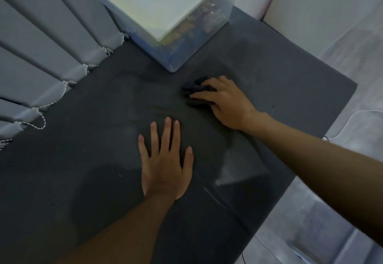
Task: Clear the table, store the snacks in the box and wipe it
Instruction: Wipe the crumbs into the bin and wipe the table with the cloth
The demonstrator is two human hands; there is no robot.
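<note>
A dark grey table (279,72) fills most of the view. My right hand (226,102) presses a dark crumpled cloth (193,90) onto the tabletop, just in front of the box. My left hand (165,160) lies flat on the table with fingers spread, holding nothing. A translucent plastic box (199,27) with a white lid stands at the far end of the table. Colourful snack packets show blurred through its wall.
Grey vertical blinds (41,52) with a bead chain hang along the table's left side. A white wall or panel (323,4) stands behind the table at right. Pale floor (310,222) with a thin white cable lies beyond the right edge.
</note>
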